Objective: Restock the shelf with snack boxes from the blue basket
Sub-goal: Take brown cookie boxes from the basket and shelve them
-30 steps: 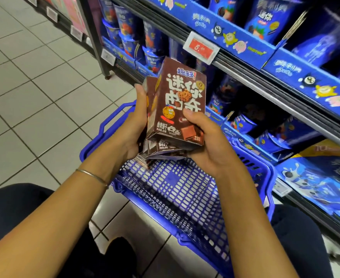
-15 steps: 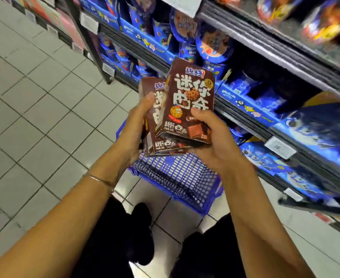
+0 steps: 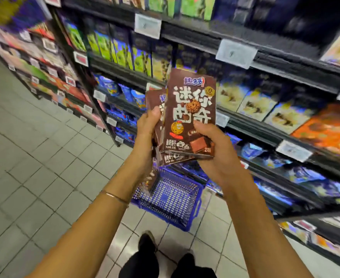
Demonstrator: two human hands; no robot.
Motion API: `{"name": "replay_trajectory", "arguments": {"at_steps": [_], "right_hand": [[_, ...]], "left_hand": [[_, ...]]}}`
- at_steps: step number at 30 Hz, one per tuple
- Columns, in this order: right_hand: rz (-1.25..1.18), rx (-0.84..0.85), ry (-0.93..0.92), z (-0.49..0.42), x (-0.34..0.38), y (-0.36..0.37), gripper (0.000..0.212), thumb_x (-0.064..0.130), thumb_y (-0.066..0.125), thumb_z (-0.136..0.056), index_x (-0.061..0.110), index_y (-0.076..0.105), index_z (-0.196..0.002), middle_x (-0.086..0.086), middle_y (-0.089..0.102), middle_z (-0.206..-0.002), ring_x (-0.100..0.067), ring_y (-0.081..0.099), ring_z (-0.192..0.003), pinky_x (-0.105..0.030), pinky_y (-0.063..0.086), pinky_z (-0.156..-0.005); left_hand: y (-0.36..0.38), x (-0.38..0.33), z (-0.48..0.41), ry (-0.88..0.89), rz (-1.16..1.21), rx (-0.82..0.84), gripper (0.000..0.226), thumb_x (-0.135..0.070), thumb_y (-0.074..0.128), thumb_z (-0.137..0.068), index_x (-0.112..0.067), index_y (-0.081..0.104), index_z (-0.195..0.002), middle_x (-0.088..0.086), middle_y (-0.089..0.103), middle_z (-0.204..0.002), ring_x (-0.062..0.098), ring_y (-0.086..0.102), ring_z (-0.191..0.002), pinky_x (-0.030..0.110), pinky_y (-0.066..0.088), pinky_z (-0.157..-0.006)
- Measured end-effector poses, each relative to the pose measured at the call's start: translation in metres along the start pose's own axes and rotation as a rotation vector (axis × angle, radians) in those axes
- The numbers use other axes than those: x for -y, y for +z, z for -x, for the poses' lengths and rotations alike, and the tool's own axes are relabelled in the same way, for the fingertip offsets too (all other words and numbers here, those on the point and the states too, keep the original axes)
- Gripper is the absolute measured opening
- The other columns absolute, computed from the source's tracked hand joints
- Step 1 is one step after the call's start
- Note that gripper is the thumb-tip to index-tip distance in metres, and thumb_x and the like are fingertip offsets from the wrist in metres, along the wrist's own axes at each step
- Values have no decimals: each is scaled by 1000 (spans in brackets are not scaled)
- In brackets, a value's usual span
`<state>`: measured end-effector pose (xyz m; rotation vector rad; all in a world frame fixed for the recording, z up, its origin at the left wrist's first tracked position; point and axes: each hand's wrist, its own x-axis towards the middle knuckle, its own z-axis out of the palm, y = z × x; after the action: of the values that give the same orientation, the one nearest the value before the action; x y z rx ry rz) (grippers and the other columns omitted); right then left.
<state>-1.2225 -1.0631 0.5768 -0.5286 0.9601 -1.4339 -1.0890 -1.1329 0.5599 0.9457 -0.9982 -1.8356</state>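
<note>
Both hands hold a small stack of brown snack boxes [image 3: 189,109] upright at chest height in front of the shelf [image 3: 245,125]. My left hand [image 3: 147,135] grips the stack's left side, thumb on a rear box. My right hand [image 3: 213,149] grips the lower right corner of the front box, thumb across its face. The blue basket [image 3: 193,205] stands on the floor far below the hands and looks empty; a brown box partly hides its left end.
Shelves packed with blue, green, yellow and orange snack packs run along the right, with white price tags [image 3: 235,53] on their edges. The tiled floor [image 3: 34,167] stretches away on the left. My dark shoes [image 3: 145,245] stand just behind the basket.
I have risen from a crouch. Both hands have lifted the boxes from just above the basket up to the level of the higher shelves, and the basket now lies far below.
</note>
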Motion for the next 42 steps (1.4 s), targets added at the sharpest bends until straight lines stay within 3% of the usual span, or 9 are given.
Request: {"name": "replay_trajectory", "arguments": {"at_steps": [5, 10, 14, 17, 21, 26, 31, 36, 42], "right_hand": [[89, -14, -153, 39, 62, 8, 27, 32, 69, -77, 22, 80, -100, -14, 73, -109, -38, 68, -99, -61, 51, -94], [113, -65, -281, 79, 115, 0, 18, 33, 75, -72, 29, 82, -88, -1, 79, -95, -18, 76, -84, -29, 60, -70], [61, -55, -373, 108, 152, -8, 43, 23, 74, -71, 13, 70, -113, -6, 78, -101, -20, 76, -87, -31, 62, -75], [37, -37, -452, 123, 172, -10, 34, 16, 65, -78, 12, 69, -111, -4, 78, -97, -17, 76, -85, -30, 62, -76], [13, -50, -566, 135, 196, -11, 28, 13, 67, -74, 8, 72, -102, -6, 78, -90, -19, 76, -78, -29, 60, -68], [79, -107, -771, 148, 234, 4, 72, 20, 76, -65, 2, 57, -132, -8, 76, -102, -22, 74, -89, -34, 60, -75], [187, -124, -934, 162, 271, 7, 44, 18, 72, -75, 14, 64, -118, -5, 77, -101, -20, 75, -90, -30, 60, -72], [317, -252, -926, 165, 294, 6, 57, 19, 72, -81, 9, 55, -134, -12, 71, -120, -28, 72, -105, -36, 59, -81], [244, -225, -971, 162, 325, -30, 39, 21, 74, -78, 14, 71, -117, -11, 74, -113, -26, 73, -99, -35, 60, -76]], "left_hand": [[61, -49, 16, -10, -3, 244, 56, -53, 50, -99, -13, 74, -128, 15, 78, -122, 26, 78, -104, 36, 64, -81], [120, -81, 33, 86, -88, 373, 70, -66, 50, -97, -14, 61, -143, 11, 75, -131, 26, 76, -113, 35, 64, -83], [162, -96, 47, 49, -35, 431, 97, -66, 83, -75, -11, 56, -150, 16, 71, -137, 34, 70, -123, 45, 61, -96], [185, -103, 46, 78, 18, 464, 87, -55, 72, -81, -7, 54, -151, 21, 65, -143, 42, 61, -133, 50, 54, -106], [209, -123, 37, 96, 18, 468, 116, -50, 79, -64, -13, 34, -164, 19, 51, -158, 42, 54, -142, 63, 39, -120], [245, -158, 26, 235, 4, 618, 103, -45, 77, -68, -1, 43, -155, 32, 56, -148, 55, 53, -136, 70, 42, -114], [279, -188, 19, 297, 33, 763, 101, -41, 77, -70, -5, 41, -158, 31, 52, -152, 56, 50, -138, 74, 37, -115], [300, -200, 15, 413, 9, 769, 96, -43, 78, -69, -5, 46, -150, 28, 62, -142, 48, 67, -121, 61, 58, -98], [319, -211, -3, 458, -17, 742, 95, -47, 80, -67, -13, 44, -148, 19, 69, -133, 32, 76, -102, 50, 63, -85]]}}
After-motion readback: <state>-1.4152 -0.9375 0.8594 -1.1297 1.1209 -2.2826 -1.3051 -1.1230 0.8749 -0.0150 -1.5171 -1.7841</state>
